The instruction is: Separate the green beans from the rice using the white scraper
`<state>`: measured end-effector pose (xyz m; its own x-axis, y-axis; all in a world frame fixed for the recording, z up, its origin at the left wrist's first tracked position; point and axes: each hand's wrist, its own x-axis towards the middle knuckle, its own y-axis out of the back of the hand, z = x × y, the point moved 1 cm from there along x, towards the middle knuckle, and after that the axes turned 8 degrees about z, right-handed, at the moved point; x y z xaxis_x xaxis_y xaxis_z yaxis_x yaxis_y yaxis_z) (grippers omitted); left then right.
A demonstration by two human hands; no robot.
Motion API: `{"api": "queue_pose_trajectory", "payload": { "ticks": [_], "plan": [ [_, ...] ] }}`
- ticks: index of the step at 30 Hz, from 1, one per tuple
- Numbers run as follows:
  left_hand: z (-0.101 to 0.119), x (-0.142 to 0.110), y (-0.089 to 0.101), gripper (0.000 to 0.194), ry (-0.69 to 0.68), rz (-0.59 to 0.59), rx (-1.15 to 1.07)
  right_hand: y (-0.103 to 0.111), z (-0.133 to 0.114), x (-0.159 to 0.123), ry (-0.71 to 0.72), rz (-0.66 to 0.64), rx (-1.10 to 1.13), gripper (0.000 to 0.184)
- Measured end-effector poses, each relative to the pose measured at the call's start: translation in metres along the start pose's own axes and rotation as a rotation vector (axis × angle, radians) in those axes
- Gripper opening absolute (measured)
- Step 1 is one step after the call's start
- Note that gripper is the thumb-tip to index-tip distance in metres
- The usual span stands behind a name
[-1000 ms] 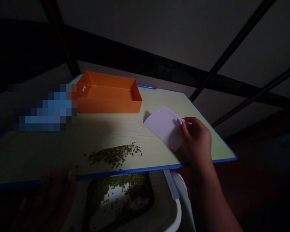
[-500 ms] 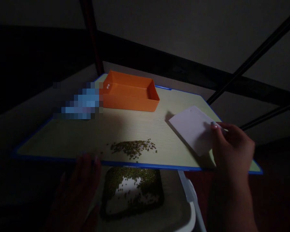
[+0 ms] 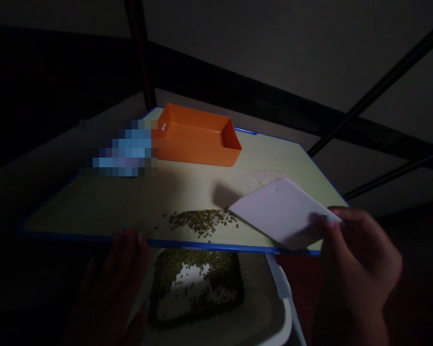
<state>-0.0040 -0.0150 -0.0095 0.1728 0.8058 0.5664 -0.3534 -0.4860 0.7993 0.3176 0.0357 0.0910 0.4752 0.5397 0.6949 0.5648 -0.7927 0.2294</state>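
My right hand [image 3: 359, 259] pinches a flat white rectangular card [image 3: 277, 214] between thumb and fingers, tilted above the tabletop's front right part. Just left of the card's corner lies a small heap of green beans [image 3: 198, 220], like mung beans, with pale bits among them. A patch of fine pale grains [image 3: 263, 176] shows behind the card. In shadow at the front left edge, my left hand [image 3: 111, 283] is open, its fingers stretched out towards the blue rim. Below the edge, a white plastic tub [image 3: 274, 317] holds many more green beans [image 3: 166, 269].
An orange open box [image 3: 198, 153] stands at the back of the pale tabletop [image 3: 137, 202], which has a blue rim. Left of the box is a blurred blue item [image 3: 130, 151]. Dark wall panels rise behind, and the surroundings are dim.
My right hand has moved towards me with the card, whose far corner has swung left close to the bean heap. The pale grains have come into view behind it. My left hand has barely moved.
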Motion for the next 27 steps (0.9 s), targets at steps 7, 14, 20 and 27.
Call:
{"api": "queue_pose_trajectory", "payload": {
  "ticks": [7, 14, 20, 27],
  "plan": [
    [-0.006, -0.003, -0.001, 0.078, 0.026, -0.038, -0.005, 0.020, -0.021, -0.009, 0.692, -0.549, -0.024, 0.020],
    [-0.006, 0.001, -0.002, 0.075, 0.023, -0.029, -0.021, -0.014, -0.016, -0.012, 0.807, -0.556, 0.169, 0.019],
    [-0.011, -0.003, -0.005, 0.078, 0.042, -0.077, -0.005, -0.032, -0.012, -0.015, 0.752, -0.520, 0.253, 0.023],
    [-0.008, -0.003, -0.004, 0.079, 0.083, -0.064, -0.025, -0.045, -0.007, -0.008, 0.748, -0.496, 0.120, 0.035]
  ]
}}
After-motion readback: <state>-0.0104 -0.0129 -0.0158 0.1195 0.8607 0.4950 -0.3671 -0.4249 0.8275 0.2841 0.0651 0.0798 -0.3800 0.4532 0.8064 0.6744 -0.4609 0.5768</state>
